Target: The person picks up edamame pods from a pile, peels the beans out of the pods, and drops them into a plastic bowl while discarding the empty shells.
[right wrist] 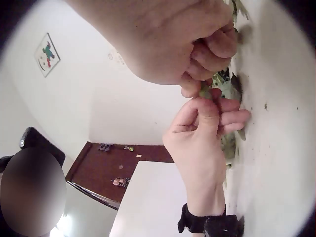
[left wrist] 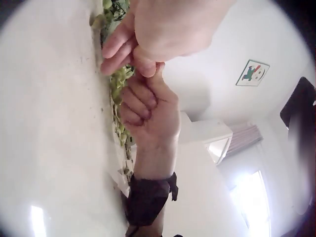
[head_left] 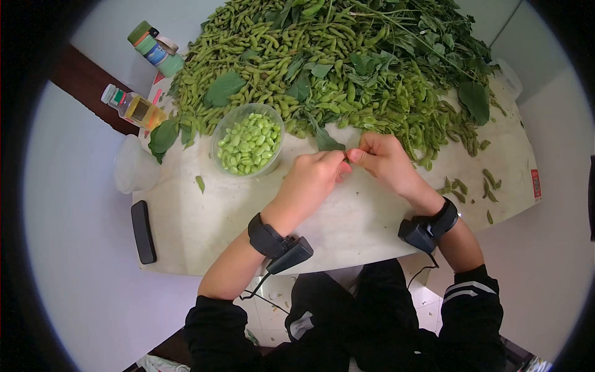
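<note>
Between fingers [right wrist: 210,108] of left hand [head_left: 313,180] and right hand [head_left: 385,159], pod [right wrist: 204,91] (mostly hidden)

Room's pretty plain: I'm sat at a pale, off-white surface [head_left: 347,229] with light floor tiles [head_left: 268,308] under it. White walls [left wrist: 222,44] all round, with one small framed picture [left wrist: 252,72] hung on them. Bright daylight pours through a window [left wrist: 249,195] with a curtain [left wrist: 243,140] beside it. There's dark brown wood [head_left: 83,80] off to my left, floor or furniture, can't tell.
</note>
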Tool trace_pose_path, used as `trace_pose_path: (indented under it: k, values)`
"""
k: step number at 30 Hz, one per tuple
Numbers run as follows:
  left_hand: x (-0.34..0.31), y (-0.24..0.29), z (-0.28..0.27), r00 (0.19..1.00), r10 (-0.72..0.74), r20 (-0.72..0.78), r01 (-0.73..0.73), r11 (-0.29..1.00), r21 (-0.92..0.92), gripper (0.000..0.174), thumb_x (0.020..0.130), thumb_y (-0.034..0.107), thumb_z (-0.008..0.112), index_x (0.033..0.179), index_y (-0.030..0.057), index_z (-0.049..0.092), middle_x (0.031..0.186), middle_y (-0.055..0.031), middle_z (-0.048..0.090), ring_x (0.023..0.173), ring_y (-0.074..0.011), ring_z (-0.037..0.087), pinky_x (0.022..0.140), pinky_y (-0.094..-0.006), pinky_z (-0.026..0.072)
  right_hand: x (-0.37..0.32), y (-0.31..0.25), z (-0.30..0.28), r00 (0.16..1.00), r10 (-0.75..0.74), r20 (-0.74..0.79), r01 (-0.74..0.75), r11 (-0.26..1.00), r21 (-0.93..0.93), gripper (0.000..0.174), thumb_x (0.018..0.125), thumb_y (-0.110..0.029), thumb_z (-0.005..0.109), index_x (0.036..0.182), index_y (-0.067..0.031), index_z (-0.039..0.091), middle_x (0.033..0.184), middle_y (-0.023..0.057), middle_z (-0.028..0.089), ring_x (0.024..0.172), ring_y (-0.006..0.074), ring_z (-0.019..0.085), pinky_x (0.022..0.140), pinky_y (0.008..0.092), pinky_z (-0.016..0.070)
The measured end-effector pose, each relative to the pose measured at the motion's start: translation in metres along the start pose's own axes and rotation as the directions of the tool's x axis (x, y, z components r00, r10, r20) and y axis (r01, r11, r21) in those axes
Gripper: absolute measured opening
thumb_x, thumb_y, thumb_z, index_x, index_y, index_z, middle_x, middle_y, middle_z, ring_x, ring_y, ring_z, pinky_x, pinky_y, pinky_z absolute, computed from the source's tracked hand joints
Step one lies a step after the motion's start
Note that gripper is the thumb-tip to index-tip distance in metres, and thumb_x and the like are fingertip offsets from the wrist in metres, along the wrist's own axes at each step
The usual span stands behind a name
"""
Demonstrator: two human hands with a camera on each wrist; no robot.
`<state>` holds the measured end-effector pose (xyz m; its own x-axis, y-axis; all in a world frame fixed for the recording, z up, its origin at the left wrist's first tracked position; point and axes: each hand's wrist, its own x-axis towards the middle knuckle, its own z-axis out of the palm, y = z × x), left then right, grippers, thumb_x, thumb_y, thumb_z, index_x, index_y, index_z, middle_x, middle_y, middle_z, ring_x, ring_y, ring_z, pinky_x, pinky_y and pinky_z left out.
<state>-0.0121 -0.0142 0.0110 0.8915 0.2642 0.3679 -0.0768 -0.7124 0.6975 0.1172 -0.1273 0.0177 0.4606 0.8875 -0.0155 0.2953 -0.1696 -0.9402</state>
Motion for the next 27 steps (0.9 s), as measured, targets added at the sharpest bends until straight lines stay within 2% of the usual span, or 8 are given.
trace_pose_path:
  k: [2, 4, 6, 10, 16, 21, 25, 27]
  values:
    - [0.001, 0.002, 0.000, 1.000, 0.002, -0.008, -0.002, 1.000, -0.009, 0.003, 0.073, 0.000, 0.055, 0.074, -0.0021, 0.053, 0.070, -0.0144, 0.061, 0.061, -0.0252, 0.061, 0.051, -0.0314, 0.0473, 0.002, 0.002, 0.000, 1.000, 0.009, 0.026, -0.010, 0.999, 0.043, 0.021, 0.083, -0.015, 0.058, 0.069, -0.0023, 0.049, 0.054, -0.0040, 0.044, 0.047, 0.0023, 0.033, 0.040, 0.0203, 0.0246]
    - [0.003, 0.004, 0.000, 0.981, -0.195, 0.020, 0.195, 0.966, -0.171, 0.009, 0.078, 0.004, 0.055, 0.072, -0.0028, 0.054, 0.065, -0.0145, 0.060, 0.056, -0.0221, 0.061, 0.049, -0.0292, 0.0464, 0.004, 0.005, 0.000, 0.999, 0.016, 0.052, -0.021, 0.996, 0.086, 0.021, 0.083, -0.016, 0.057, 0.070, -0.0027, 0.048, 0.055, -0.0042, 0.045, 0.046, 0.0017, 0.033, 0.040, 0.0196, 0.0239]
    - [0.005, 0.006, 0.001, 0.970, -0.241, 0.022, 0.239, 0.940, -0.243, 0.012, 0.080, 0.007, 0.054, 0.073, -0.0034, 0.055, 0.063, -0.0131, 0.060, 0.054, -0.0197, 0.061, 0.048, -0.0275, 0.0461, 0.006, 0.006, 0.003, 1.000, -0.006, 0.023, 0.000, 0.971, 0.241, 0.024, 0.079, -0.020, 0.061, 0.077, 0.0024, 0.054, 0.060, 0.0033, 0.053, 0.056, 0.0062, 0.045, 0.047, 0.0238, 0.0360]
    - [0.006, 0.004, -0.002, 0.941, -0.319, 0.111, 0.334, 0.829, -0.449, 0.018, 0.086, 0.013, 0.051, 0.085, -0.0031, 0.058, 0.070, -0.0070, 0.061, 0.061, -0.0126, 0.061, 0.053, -0.0223, 0.0481, 0.007, 0.003, 0.005, 0.997, -0.033, -0.064, 0.045, 0.982, 0.184, 0.025, 0.081, -0.022, 0.060, 0.081, 0.0030, 0.054, 0.063, 0.0042, 0.056, 0.058, 0.0064, 0.048, 0.049, 0.0227, 0.0374]
    - [0.007, 0.000, -0.002, 0.916, -0.337, 0.218, 0.396, 0.676, -0.622, 0.019, 0.087, 0.014, 0.049, 0.087, -0.0038, 0.057, 0.073, -0.0085, 0.060, 0.062, -0.0142, 0.060, 0.054, -0.0219, 0.0473, 0.007, 0.005, 0.001, 1.000, -0.011, -0.026, 0.013, 0.994, 0.104, 0.024, 0.082, -0.021, 0.057, 0.081, 0.0028, 0.054, 0.063, 0.0022, 0.055, 0.056, 0.0057, 0.046, 0.048, 0.0214, 0.0357]
    - [0.007, 0.000, -0.002, 0.925, -0.327, 0.193, 0.366, 0.636, -0.679, 0.019, 0.087, 0.013, 0.049, 0.086, -0.0039, 0.056, 0.073, -0.0090, 0.060, 0.060, -0.0141, 0.059, 0.053, -0.0220, 0.0469, 0.004, 0.000, 0.005, 0.998, -0.044, -0.042, 0.055, 0.952, 0.300, 0.021, 0.083, -0.020, 0.056, 0.079, 0.0003, 0.055, 0.059, -0.0014, 0.050, 0.052, 0.0027, 0.040, 0.045, 0.0197, 0.0306]
    - [0.008, 0.000, -0.003, 0.908, -0.374, 0.186, 0.385, 0.577, -0.720, 0.017, 0.084, 0.012, 0.051, 0.086, -0.0036, 0.057, 0.071, -0.0076, 0.060, 0.059, -0.0121, 0.059, 0.052, -0.0209, 0.0457, 0.004, 0.001, 0.002, 1.000, -0.017, -0.005, 0.018, 0.970, 0.241, 0.020, 0.082, -0.018, 0.057, 0.078, 0.0011, 0.055, 0.059, -0.0010, 0.052, 0.053, 0.0027, 0.041, 0.045, 0.0197, 0.0315]
    - [0.007, 0.000, -0.002, 0.915, -0.364, 0.174, 0.369, 0.579, -0.727, 0.017, 0.085, 0.012, 0.051, 0.086, -0.0037, 0.057, 0.071, -0.0076, 0.060, 0.059, -0.0121, 0.059, 0.052, -0.0208, 0.0456, 0.007, 0.009, 0.003, 0.989, -0.145, -0.035, 0.149, 0.974, 0.174, 0.020, 0.082, -0.018, 0.057, 0.080, 0.0022, 0.055, 0.059, 0.0002, 0.054, 0.053, 0.0031, 0.043, 0.046, 0.0202, 0.0331]
